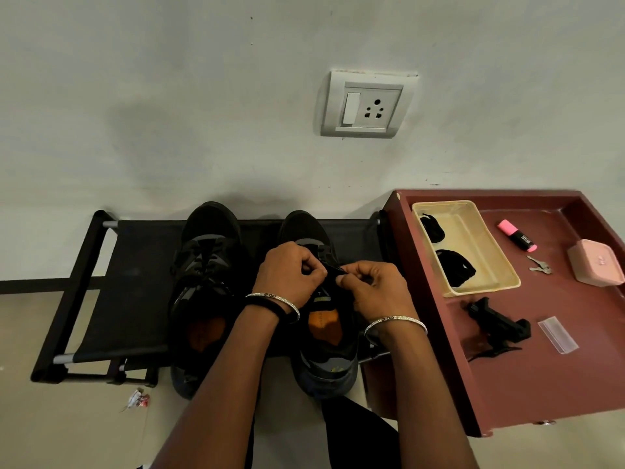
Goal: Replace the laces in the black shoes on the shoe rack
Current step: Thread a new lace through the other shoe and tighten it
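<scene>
Near the right edge of the black fabric shoe rack (135,299), our left hand (287,272) and right hand (372,282) pinch the thin black lace (333,269); a slip may unthread it.

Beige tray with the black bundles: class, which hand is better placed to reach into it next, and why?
Right, probably. The right hand is nearer the beige tray, which sits on the maroon table on that side; the left hand would have to cross over.

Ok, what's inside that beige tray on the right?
The beige tray holds a small black bundle at its far end and a larger black bundle nearer, likely laces. The floor beneath them is covered.
</scene>
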